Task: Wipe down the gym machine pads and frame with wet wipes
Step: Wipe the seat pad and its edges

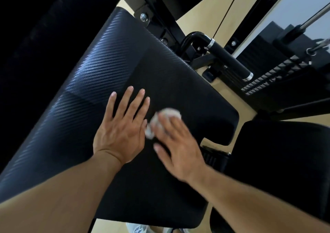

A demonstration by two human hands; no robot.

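Observation:
A large black textured pad (pixel 100 82) of the gym machine fills the middle of the view, tilted from lower left to upper right. My left hand (pixel 123 125) lies flat on it, fingers spread, holding nothing. Just to its right, my right hand (pixel 176 143) presses a crumpled white wet wipe (pixel 160 120) against the pad; the hand is blurred by motion and covers part of the wipe. The black machine frame (pixel 160 15) runs along the pad's upper edge.
A black handle with chrome rings (pixel 226 57) sticks out right of the pad. A weight stack (pixel 278 72) and a cable stand at the right. A second black pad (pixel 285 152) lies at lower right. Shoes (pixel 141 229) show on the beige floor below.

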